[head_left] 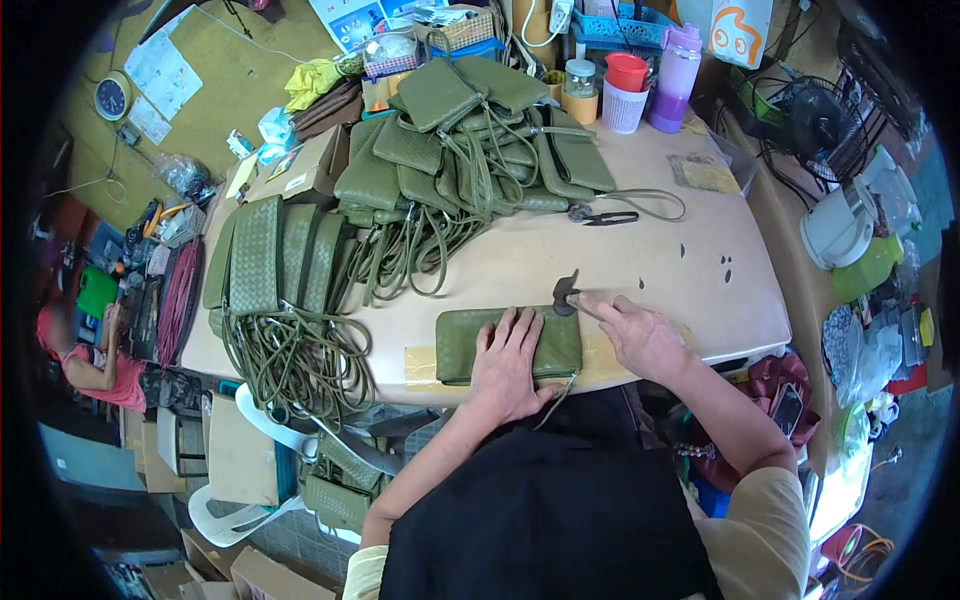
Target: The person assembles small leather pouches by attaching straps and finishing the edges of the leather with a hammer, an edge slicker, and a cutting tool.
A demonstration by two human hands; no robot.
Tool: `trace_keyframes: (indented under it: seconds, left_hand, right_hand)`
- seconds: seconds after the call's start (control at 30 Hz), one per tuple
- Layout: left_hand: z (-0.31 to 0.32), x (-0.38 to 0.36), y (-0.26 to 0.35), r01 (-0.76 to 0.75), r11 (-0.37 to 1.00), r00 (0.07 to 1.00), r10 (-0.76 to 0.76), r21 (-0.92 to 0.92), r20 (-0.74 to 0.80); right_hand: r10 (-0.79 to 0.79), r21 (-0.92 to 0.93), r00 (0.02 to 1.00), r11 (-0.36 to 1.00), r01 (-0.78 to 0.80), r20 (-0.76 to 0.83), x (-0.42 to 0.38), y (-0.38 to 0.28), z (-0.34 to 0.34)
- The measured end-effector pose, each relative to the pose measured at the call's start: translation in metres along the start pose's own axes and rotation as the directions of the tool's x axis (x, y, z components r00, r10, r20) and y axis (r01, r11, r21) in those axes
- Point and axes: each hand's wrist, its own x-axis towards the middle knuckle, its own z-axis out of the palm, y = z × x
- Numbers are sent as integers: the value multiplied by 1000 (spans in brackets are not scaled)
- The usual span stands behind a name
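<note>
A green leather pouch (pixel 460 345) lies flat near the table's front edge, over a strip of brown tape. My left hand (pixel 508 365) is spread on it, fingers stretched out and pressing the leather. My right hand (pixel 640 335) is closed around the handle of a small hammer (pixel 566 295), whose dark head is at the pouch's upper right corner. At the lower right corner of the pouch, a zipper end and a thin cord hang toward my lap. Pliers (pixel 603 217) with dark handles rest farther back on the table.
A large heap of green pouches (pixel 440 150) with wrist straps fills the back of the table (pixel 700 290). More woven pouches (pixel 256 250) with dangling straps stand at the left. Cups and a purple bottle (pixel 677 80) line the back. A person (pixel 95 365) is at far left.
</note>
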Motion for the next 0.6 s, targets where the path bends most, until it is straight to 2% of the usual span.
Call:
trace_keyframes:
  seconds: [0.07,0.1,0.17,0.2,0.27,0.3,0.33,0.37,0.4,0.47,0.53,0.57,0.6]
  left_hand:
    - [-2,-3,5,48,999,998,-49,20,44]
    - [-2,-2,3,46,999,998,-47,23,47]
    - [-1,-1,-2,40,998,999,-38,-58,34]
    - [5,-2,-8,12,988,999,-19,-154,-42]
    - [13,-12,-17,54,975,996,-67,-213,-54]
    - [15,-13,-17,91,957,991,-114,-276,-68]
    - [9,-11,-12,95,956,989,-122,-279,-79]
    - [-2,-13,-4,107,987,991,-115,-123,-63]
    - [-8,-13,-1,108,993,993,-106,38,-50]
    - [-7,-13,-4,114,993,993,-112,39,-33]
    - [-3,-16,-9,121,992,993,-120,35,-20]
    - [-1,-21,-16,111,993,993,-113,-36,-46]
    - [1,-22,-20,101,989,991,-110,-109,-79]
  right_hand:
    - [-37,-72,995,996,44,93,3,-7,-21]
    - [-36,-68,995,997,42,91,6,-11,-21]
    - [-143,57,983,987,150,-116,9,-17,-18]
    - [-142,60,984,987,149,-111,7,-12,-8]
    - [-146,-26,988,989,145,-49,6,5,16]
    - [-151,-30,987,988,150,-48,10,1,1]
    - [-111,-106,991,987,118,71,18,-7,-26]
    - [-51,-170,981,982,83,186,20,-14,-36]
    - [-51,-165,981,983,82,185,21,-18,-32]
    - [-143,7,989,990,143,-45,24,-23,-24]
    - [-192,2,980,981,192,-51,25,3,14]
    - [-240,-1,969,971,241,-64,27,11,27]
    - [-247,-5,967,969,248,-65,31,2,6]
